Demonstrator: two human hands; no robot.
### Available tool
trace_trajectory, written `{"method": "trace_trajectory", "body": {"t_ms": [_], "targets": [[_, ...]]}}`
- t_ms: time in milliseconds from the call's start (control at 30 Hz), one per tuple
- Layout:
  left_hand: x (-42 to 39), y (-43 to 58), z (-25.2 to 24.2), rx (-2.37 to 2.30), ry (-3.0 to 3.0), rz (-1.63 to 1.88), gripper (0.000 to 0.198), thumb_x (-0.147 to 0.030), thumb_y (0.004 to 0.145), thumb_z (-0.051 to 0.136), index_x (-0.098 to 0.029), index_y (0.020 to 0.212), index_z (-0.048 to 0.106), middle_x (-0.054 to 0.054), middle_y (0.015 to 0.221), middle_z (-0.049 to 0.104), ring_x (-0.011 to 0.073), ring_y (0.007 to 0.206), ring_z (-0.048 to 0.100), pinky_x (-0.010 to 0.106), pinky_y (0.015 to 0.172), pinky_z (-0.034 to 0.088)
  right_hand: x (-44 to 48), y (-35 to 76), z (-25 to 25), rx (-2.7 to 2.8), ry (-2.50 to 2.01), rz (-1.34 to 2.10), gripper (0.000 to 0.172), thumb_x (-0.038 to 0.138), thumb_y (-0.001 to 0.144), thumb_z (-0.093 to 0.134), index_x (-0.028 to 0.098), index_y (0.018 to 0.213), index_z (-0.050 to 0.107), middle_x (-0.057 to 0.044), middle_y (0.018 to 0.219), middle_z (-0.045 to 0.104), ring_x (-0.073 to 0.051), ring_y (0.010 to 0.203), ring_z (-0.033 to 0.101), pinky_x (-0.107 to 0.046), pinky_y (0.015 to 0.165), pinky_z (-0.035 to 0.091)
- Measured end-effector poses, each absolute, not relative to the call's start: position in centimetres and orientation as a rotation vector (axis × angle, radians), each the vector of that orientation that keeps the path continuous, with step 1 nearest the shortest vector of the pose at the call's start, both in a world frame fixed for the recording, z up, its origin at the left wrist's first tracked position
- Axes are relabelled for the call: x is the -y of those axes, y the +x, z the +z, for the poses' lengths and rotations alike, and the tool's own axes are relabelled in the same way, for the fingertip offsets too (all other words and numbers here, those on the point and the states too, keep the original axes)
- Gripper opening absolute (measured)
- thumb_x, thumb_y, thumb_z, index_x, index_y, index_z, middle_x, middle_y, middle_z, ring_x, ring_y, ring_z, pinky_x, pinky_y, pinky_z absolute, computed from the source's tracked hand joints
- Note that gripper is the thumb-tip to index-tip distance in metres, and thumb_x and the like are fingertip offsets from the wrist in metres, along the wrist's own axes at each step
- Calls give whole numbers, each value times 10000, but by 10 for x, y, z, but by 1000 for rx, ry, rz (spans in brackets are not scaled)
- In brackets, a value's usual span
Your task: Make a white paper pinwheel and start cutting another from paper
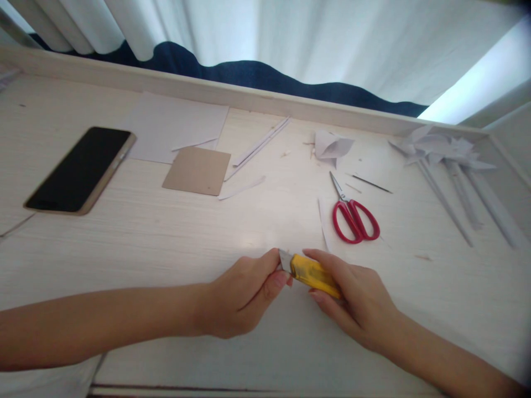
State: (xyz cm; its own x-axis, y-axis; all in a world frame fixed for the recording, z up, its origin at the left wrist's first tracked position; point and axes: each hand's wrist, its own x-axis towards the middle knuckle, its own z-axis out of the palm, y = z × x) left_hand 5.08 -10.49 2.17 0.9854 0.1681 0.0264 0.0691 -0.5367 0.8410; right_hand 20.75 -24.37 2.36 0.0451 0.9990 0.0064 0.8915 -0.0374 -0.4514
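Right hand [359, 298] has a yellow utility knife [316, 275], fingers wrapped narrow around the handle. Blade [285, 261] is out, angled toward the left hand [238, 298]. Left fingers curled in, thumb up against index, tips right at the blade; whether blade touches skin, can't tell. Whatever sits inside the left grip is hidden, can't tell. So knife = between the two sets of fingers, handle on the right-hand side.

Rest of the tabletop [166, 237], relative to fingers:
- Red-handled scissors [355, 220]: just beyond right fingers, lying flat, tips pointing away, blades nearly together.
- Thin dark rod [372, 183]: past the scissors, off to the right.
- Narrow paper sliver [322, 224]: near right fingertips, beyond them.
- Folded white paper piece [332, 146]: farther out, beyond scissors.
- Paper pinwheels [443, 149] with pale sticks: well off to the right of right fingers, bunched at the far edge.
- Brown square card [197, 171]: beyond left fingers, slightly left.
- White paper sheet [174, 124]: past the card, partly under it.
- Paper strips [261, 141]: beyond left fingers, right of the card.
- Phone [78, 171]: well left of left fingers, screen dark, face up.
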Motion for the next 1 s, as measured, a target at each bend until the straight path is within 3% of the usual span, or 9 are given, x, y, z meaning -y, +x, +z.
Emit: {"method": "trace_trajectory", "body": {"t_ms": [167,700,1000], "targets": [[102,52,23,-45,2161,166,205,-167,862,190,-158,853,395,55,780,533,141,648,480,268,639,405,244,209,26,1966,-1947,542,369,305,825,384,213,1174,308,-35,834,564,-146,638,541,-263,550,423],[103,56,25,-189,2050,130,234,-202,830,255,-188,652,407,1,628,482,119,558,412,241,580,360,243,200,23,2017,-2107,393,180,333,831,337,192,938,362,-8,698,554,-163,515,553,-259,447,383],[104,59,23,-286,1904,129,247,-180,826,266,-193,593,345,-22,556,406,106,512,355,247,522,317,238,192,19,2008,-2194,190,280,413,871,202,191,836,369,-2,623,534,-170,445,553,-253,381,319]]}}
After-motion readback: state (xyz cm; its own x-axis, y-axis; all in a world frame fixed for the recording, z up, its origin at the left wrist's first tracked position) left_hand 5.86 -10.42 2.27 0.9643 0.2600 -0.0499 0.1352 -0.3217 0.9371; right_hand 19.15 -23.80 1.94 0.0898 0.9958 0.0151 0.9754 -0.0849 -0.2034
